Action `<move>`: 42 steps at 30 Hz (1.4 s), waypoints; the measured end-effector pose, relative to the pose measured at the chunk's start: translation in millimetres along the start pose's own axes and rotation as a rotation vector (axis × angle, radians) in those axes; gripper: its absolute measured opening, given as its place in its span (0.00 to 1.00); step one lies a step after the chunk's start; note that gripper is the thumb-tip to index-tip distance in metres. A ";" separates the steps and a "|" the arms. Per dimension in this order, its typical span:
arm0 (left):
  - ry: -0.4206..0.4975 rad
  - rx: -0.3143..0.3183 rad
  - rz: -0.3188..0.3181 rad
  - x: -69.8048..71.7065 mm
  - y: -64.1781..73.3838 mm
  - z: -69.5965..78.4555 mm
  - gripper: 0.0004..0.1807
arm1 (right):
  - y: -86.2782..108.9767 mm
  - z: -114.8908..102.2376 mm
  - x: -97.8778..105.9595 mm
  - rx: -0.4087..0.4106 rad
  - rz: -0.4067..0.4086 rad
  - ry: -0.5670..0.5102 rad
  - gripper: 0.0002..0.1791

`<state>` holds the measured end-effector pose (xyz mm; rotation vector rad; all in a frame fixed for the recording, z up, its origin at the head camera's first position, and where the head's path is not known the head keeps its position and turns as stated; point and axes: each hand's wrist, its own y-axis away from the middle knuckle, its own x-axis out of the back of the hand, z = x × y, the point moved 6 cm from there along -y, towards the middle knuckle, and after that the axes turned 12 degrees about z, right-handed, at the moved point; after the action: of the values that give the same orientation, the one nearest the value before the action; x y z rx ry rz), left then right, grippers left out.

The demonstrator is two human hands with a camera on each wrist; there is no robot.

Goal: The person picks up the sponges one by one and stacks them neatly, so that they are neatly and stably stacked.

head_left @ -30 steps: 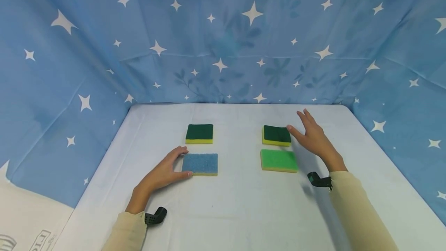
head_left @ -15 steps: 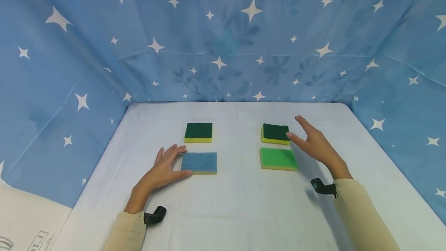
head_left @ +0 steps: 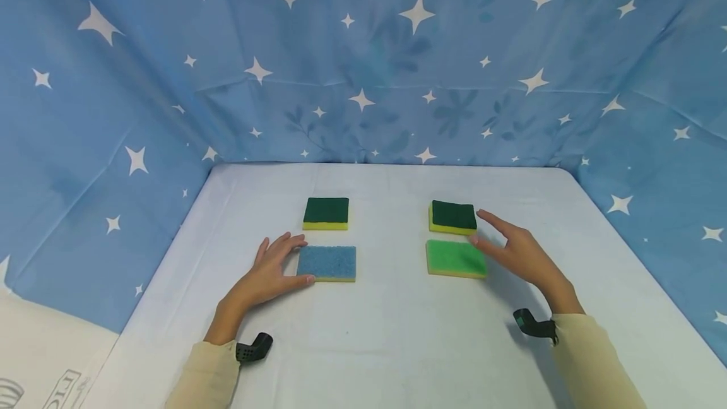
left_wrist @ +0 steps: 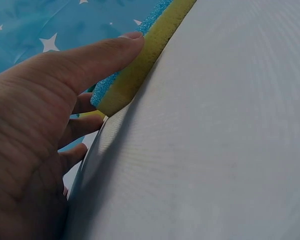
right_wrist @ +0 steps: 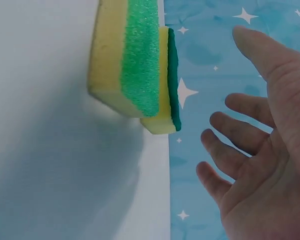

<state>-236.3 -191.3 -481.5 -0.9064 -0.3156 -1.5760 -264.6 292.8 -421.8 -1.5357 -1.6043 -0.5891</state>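
A blue-topped sponge (head_left: 326,262) with a yellow body lies at the left of the white table. My left hand (head_left: 267,279) holds its left end, thumb on the near long side and index finger at the far side; in the left wrist view the thumb (left_wrist: 109,55) presses the yellow side (left_wrist: 150,55) and the index fingertip is hidden behind. My right hand (head_left: 519,254), fingers apart and holding nothing, hovers above the right end of a light green sponge (head_left: 454,257). In the right wrist view the fingers (right_wrist: 235,132) stand off from that sponge (right_wrist: 139,60).
Two dark green and yellow sponges lie farther back, one behind the blue sponge (head_left: 326,210) and one behind the light green sponge (head_left: 452,214). A blue curtain (head_left: 363,68) with white stars surrounds the white table (head_left: 363,346). Printed cream cloth (head_left: 45,358) shows at lower left.
My right hand has come toward me, from beside the back right sponge to over the light green one. The left hand stays at the blue sponge, its fingers slightly more spread.
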 end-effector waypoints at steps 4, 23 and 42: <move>-0.002 0.002 0.000 1.1 -0.3 0.5 0.44 | 3.0 1.8 -3.3 0.001 -0.017 -0.011 0.44; -0.016 -0.002 0.008 -0.4 2.4 -2.1 0.44 | 22.4 10.8 -22.7 -0.021 -0.086 -0.027 0.51; -0.016 -0.016 0.001 -1.3 0.1 -0.1 0.44 | 26.4 17.4 -31.7 -0.029 -0.111 -0.071 0.46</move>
<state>-236.2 -190.5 -482.5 -0.9318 -0.3140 -1.5734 -245.7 292.0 -462.3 -1.5115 -1.7509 -0.6267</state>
